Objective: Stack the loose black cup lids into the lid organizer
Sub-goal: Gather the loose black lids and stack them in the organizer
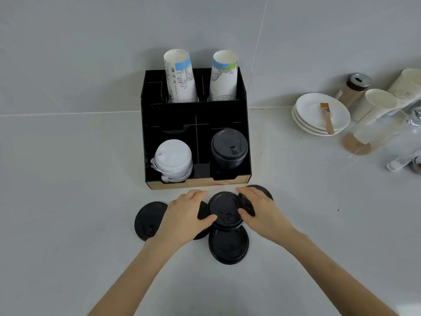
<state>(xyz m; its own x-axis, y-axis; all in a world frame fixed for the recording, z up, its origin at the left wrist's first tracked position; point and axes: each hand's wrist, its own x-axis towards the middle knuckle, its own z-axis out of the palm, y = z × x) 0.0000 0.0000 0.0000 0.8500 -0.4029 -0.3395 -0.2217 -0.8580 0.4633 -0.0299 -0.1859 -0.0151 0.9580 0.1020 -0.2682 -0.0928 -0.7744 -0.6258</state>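
A black lid organizer stands at the back of the counter. Its front right compartment holds a stack of black lids; the front left one holds white lids. Several loose black lids lie in front of it. My left hand and my right hand grip the middle black lid from both sides, thumbs on its near rim. Other loose lids lie at the left, near me and partly under my right hand. One more lid is mostly hidden under my left hand.
Two stacks of paper cups stand in the organizer's back compartments. At the right are stacked white saucers with a small brush, a shaker jar, more paper cups and clear plastic cups.
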